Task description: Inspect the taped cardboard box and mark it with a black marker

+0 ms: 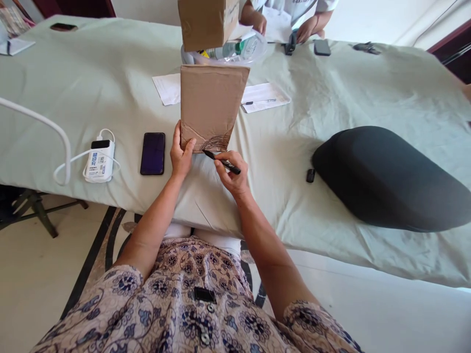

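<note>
A flat brown cardboard piece (211, 105) lies on the pale green cloth of the table (110, 78), with dark scribbled pen lines at its near right corner. My left hand (181, 156) presses its fingers on the cardboard's near left corner, thumb and fingers pinching the edge. My right hand (231, 174) is closed around a black marker pen (222, 162). The pen's tip touches the scribbled patch at the cardboard's near edge.
A black phone (152, 153) and a white power bank (98, 160) with a white cable lie to the left. A big dark cushion (390, 176) lies right, a small black object (310, 175) beside it. Beyond stand a cardboard box (206, 22), papers, a pen, and another person's hands (311, 27).
</note>
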`<state>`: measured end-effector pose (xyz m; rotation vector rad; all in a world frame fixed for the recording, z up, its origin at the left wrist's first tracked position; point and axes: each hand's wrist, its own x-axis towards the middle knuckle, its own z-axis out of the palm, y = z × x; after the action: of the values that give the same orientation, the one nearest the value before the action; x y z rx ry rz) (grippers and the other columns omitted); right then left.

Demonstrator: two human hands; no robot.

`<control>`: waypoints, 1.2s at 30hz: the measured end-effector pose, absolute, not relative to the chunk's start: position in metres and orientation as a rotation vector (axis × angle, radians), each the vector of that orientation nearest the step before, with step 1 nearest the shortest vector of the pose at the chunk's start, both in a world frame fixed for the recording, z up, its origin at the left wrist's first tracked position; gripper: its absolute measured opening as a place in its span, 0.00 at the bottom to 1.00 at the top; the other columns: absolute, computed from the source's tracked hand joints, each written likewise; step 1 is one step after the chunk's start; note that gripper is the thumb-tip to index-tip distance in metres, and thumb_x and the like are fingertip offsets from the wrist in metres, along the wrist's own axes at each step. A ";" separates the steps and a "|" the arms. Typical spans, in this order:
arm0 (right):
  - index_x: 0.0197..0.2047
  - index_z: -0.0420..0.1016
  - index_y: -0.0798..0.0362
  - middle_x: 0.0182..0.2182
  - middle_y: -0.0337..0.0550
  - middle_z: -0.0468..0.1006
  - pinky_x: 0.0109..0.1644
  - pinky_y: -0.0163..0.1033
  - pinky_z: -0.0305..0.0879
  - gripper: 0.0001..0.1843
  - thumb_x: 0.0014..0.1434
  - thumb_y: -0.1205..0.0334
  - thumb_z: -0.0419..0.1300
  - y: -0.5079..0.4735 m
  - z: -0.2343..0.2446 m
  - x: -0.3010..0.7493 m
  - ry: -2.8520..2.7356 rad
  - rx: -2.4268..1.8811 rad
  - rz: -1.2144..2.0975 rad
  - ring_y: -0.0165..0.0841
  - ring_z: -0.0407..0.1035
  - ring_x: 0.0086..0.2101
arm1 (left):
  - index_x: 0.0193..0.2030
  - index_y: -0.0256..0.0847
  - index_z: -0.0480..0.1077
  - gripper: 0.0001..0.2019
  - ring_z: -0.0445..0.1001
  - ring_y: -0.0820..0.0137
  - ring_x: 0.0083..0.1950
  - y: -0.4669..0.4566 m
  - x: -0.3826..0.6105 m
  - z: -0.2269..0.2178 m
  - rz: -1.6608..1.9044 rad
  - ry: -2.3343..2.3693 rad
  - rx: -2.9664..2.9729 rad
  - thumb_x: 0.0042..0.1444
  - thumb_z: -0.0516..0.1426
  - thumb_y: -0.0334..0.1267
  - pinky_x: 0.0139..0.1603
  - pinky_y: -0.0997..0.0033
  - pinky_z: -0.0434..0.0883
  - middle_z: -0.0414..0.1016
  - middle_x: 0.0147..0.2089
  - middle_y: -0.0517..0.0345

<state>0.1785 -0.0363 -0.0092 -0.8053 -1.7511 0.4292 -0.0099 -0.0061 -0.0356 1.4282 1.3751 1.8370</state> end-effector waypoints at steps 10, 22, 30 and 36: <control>0.34 0.72 0.48 0.29 0.41 0.74 0.39 0.45 0.70 0.28 0.69 0.32 0.52 -0.031 -0.007 0.187 -1.384 -0.987 0.250 0.36 0.72 0.31 | 0.75 0.46 0.59 0.45 0.60 0.56 0.79 -0.006 -0.010 -0.036 1.845 1.395 1.429 0.59 0.59 0.70 0.81 0.58 0.55 0.62 0.77 0.48; 0.34 0.76 0.48 0.30 0.41 0.79 0.38 0.42 0.72 0.26 0.66 0.34 0.58 -0.034 -0.012 0.174 -1.567 -0.884 0.580 0.35 0.74 0.31 | 0.73 0.44 0.60 0.45 0.64 0.55 0.76 -0.012 -0.008 -0.029 1.831 1.386 1.373 0.57 0.62 0.69 0.79 0.57 0.60 0.64 0.75 0.43; 0.43 0.71 0.47 0.27 0.35 0.69 0.40 0.42 0.71 0.18 0.70 0.42 0.51 -0.015 -0.012 0.196 -0.978 -0.844 0.292 0.32 0.70 0.28 | 0.73 0.45 0.58 0.46 0.62 0.55 0.77 -0.008 -0.005 -0.035 1.859 1.381 1.371 0.56 0.60 0.72 0.79 0.56 0.59 0.63 0.76 0.43; 0.50 0.75 0.52 0.43 0.47 0.75 0.56 0.48 0.70 0.20 0.62 0.48 0.56 0.009 -0.024 0.219 -1.175 -1.345 0.277 0.39 0.72 0.45 | 0.74 0.41 0.56 0.45 0.61 0.55 0.78 -0.004 -0.007 -0.038 1.823 1.443 1.438 0.59 0.59 0.69 0.79 0.59 0.59 0.61 0.76 0.41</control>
<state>0.2193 0.0091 -0.0242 -1.3449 -1.1747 0.2772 -0.0066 -0.0039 -0.0381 1.4378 1.4429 1.8229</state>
